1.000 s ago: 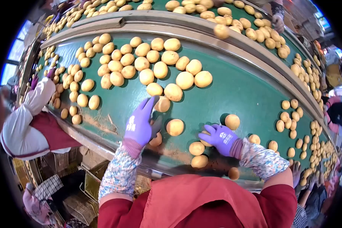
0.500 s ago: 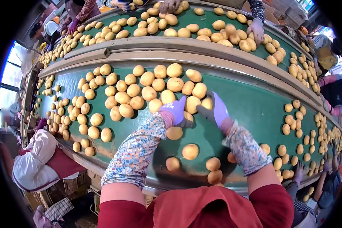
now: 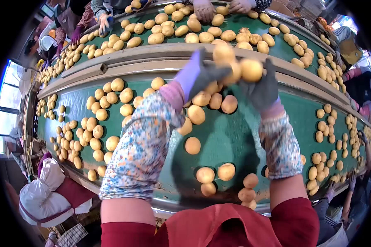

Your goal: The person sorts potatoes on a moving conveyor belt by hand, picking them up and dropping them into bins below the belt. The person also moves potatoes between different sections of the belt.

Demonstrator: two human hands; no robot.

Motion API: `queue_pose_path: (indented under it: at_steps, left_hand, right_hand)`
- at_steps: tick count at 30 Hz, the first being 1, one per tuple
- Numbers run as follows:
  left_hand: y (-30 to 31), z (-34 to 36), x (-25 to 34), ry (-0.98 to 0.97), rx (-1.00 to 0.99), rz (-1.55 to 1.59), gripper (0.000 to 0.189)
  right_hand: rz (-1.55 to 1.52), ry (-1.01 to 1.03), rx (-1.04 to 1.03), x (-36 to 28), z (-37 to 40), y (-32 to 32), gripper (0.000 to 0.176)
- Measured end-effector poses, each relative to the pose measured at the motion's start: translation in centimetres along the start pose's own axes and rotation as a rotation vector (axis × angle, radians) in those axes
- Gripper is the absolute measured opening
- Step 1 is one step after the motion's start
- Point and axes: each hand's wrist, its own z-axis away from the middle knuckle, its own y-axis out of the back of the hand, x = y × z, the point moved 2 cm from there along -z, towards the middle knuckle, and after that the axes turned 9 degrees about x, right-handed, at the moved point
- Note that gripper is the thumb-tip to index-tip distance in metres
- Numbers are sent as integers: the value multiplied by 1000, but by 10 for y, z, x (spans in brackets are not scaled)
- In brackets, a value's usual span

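My left hand, in a purple and grey glove, is raised near the wooden divider, its fingers closed against blurred potatoes. Opposite it, my right hand in the same kind of glove grips a round potato. Another potato is smeared by motion above the left fingers. Both hands are over the far side of the green belt. Below them, potatoes lie on the belt, some partly hidden behind the left hand and sleeve.
A second belt with many potatoes runs beyond the divider, where other people's gloved hands work. More potatoes lie at left, at right and near the belt's front edge. A co-worker is at left.
Both hands have moved from the middle of the near belt up and away to the divider, lifting potatoes. Across the divider, other people's hands have shifted.
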Motion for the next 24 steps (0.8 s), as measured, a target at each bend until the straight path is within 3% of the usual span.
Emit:
queue_pose_path:
  at_steps: [1, 2, 3, 4, 5, 6, 7, 9, 10, 13, 14, 16, 17, 19, 21, 22, 24]
  left_hand:
    - [9, -8, 13, -12, 152, 172, 63]
    - [19, -17, 5, -72, 230, -28, 62]
    - [30, -25, -11, -132, 307, -225, 60]
    - [35, -23, -30, -77, 151, -478, 57]
    - [29, -5, -33, 18, 71, -744, 52]
    - [27, 14, -62, -6, 31, -837, 50]
    - [19, 33, -63, -72, -124, -984, 44]
    - [24, 75, -104, -206, -42, -871, 55]
    - [29, 92, -116, -273, -44, -887, 55]
    - [47, 143, -107, -438, 25, -778, 51]
    - [51, 159, -107, -365, -2, -616, 52]
    - [56, 185, -108, -215, -60, -347, 56]
    - [58, 199, -116, -281, -2, -320, 55]
    - [82, 219, -115, -232, -19, -325, 54]
    - [115, 224, -105, -255, 72, -377, 51]
    - [134, 223, -101, -154, 123, -404, 48]
    - [171, 209, -115, -40, 247, -422, 45]
  right_hand:
    - [155, 240, 351, -14, -13, 17, 58]
    - [608, 366, 385, -9, -31, 64, 47]
    - [859, 373, 461, 5, -40, 79, 40]
    - [1110, 366, 539, 19, -50, 95, 32]
    - [1411, 296, 515, 40, -52, 91, 33]
    - [1711, 237, 468, 61, -54, 86, 36]
    - [2393, 341, 402, 90, -47, 65, 50]
    - [2409, 186, 178, 94, -49, 45, 61]
    - [2329, 35, 186, 93, -48, 36, 64]
    - [2378, -93, 99, 110, -43, 24, 75]
    - [2360, -252, 136, 117, -47, 8, 76]
    - [2378, -237, 187, 130, -50, 11, 71]
    - [2389, -227, 214, 135, -51, 16, 69]
    - [2344, -63, 237, 147, -34, 26, 53]
    - [2209, -60, 162, 151, -29, 25, 56]
    - [2247, 70, 113, 150, -29, 26, 57]
    - [2115, 329, 229, 140, -64, -7, 57]
